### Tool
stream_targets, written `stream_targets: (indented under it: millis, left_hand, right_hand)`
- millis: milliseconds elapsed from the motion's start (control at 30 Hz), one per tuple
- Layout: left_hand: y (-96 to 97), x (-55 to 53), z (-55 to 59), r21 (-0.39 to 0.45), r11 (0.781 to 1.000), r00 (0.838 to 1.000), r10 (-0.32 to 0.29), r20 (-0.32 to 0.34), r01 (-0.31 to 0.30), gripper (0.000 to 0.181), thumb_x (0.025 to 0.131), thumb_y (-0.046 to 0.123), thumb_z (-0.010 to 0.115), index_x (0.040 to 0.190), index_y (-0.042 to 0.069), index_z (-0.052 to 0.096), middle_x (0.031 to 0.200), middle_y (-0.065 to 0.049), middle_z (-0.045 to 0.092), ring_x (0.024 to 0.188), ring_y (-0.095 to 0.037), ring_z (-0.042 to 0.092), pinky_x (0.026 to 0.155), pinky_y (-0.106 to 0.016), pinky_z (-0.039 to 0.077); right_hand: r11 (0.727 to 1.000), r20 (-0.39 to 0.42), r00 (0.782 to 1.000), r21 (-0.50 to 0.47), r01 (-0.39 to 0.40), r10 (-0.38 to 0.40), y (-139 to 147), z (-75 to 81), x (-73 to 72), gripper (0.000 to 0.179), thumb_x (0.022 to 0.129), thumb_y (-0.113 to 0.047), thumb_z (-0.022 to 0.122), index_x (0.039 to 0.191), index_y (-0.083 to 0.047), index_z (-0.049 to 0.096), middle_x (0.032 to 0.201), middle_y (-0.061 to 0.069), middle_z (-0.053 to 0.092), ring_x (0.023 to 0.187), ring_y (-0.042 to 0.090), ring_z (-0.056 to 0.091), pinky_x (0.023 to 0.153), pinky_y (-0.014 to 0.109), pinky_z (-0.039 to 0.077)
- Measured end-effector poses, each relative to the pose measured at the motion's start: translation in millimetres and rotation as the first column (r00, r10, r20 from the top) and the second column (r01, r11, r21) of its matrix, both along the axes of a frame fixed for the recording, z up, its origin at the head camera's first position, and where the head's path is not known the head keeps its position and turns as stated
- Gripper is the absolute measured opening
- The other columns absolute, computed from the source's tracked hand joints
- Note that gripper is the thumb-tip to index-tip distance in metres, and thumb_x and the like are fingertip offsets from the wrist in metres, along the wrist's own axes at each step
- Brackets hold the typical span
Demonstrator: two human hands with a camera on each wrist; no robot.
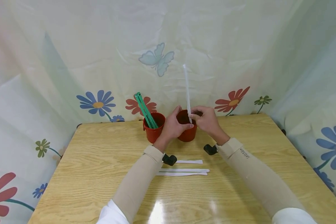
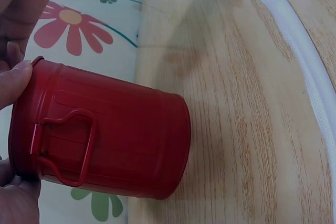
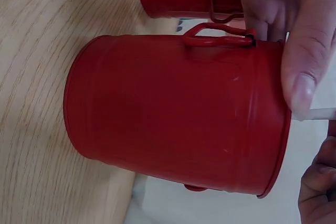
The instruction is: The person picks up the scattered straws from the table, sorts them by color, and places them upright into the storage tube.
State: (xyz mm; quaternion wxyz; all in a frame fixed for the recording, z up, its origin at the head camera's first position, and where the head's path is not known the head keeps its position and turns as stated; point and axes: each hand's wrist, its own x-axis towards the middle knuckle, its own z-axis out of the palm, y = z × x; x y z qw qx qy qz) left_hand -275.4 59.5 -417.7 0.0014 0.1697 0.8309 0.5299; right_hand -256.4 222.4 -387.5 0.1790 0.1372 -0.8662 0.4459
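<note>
At the table's far edge my left hand [image 1: 173,124] holds a small red metal bucket [image 1: 187,135] by its rim, the thumb on the near side. My right hand [image 1: 207,120] pinches a slim white wrapped straw [image 1: 187,90] near its lower end. The straw stands almost upright, its bottom end at the bucket's mouth. In the right wrist view the left thumb [image 3: 303,95] presses the rim right beside the straw. The bucket [image 2: 105,93] stands upright on the wood, with a wire handle on its side. Its inside is mostly hidden by the hands.
Just left stands a second red bucket [image 1: 153,136] with green sticks [image 1: 147,112] leaning in it. Several white wrapped straws [image 1: 189,174] lie across the wooden table [image 1: 100,161] nearer me, partly under the left forearm. A flower-printed curtain [image 1: 212,46] hangs right behind the table.
</note>
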Motion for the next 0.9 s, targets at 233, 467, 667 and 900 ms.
stream_targets:
  millis: [233,467,667,900]
  left_hand:
    - [-0.9,-1.6,-2.2,0.056,0.998,0.999,-0.025,-0.039,0.028,0.080,0.078,0.024,0.084,0.146,0.013,0.042,0.144,-0.007,0.055,0.130,-0.030,0.053,0.109,-0.048,0.046]
    - [-0.5,-2.6,-2.1,0.095,0.993,0.997,-0.059,-0.056,0.064,0.067,0.078,0.025,0.084,0.134,0.019,0.048,0.133,-0.007,0.062,0.121,-0.028,0.058,0.105,-0.051,0.049]
    - [-2.1,-2.1,-3.4,0.067,0.997,0.997,-0.037,-0.062,0.041,0.074,0.078,0.026,0.084,0.140,0.014,0.045,0.144,-0.008,0.056,0.131,-0.030,0.052,0.113,-0.051,0.042]
    - [-1.8,-2.5,-3.0,0.047,0.999,0.998,-0.021,-0.067,0.025,0.077,0.078,0.026,0.084,0.142,0.016,0.044,0.142,-0.005,0.057,0.127,-0.026,0.055,0.109,-0.047,0.046]
  right_hand:
    - [0.999,0.049,0.999,0.024,-0.025,0.024,-3,-2.9,-1.1,0.021,0.091,-0.009,0.068,0.109,0.002,0.073,0.102,0.020,0.074,0.086,0.029,0.070,0.070,0.024,0.058]
    - [0.997,0.003,1.000,0.072,-0.006,0.006,2,-6.5,6.9,0.022,0.092,-0.009,0.068,0.110,0.003,0.072,0.102,0.019,0.073,0.084,0.029,0.066,0.067,0.020,0.052]
    - [0.994,-0.072,0.995,0.083,-0.066,0.072,5,-20.4,31.1,0.013,0.089,-0.004,0.069,0.101,-0.001,0.074,0.094,0.015,0.075,0.075,0.022,0.062,0.064,0.021,0.052]
    - [0.989,0.031,0.992,0.074,-0.126,0.124,11,-42.7,65.9,0.010,0.087,-0.005,0.072,0.095,-0.008,0.076,0.087,0.006,0.075,0.070,0.010,0.056,0.061,0.021,0.050]
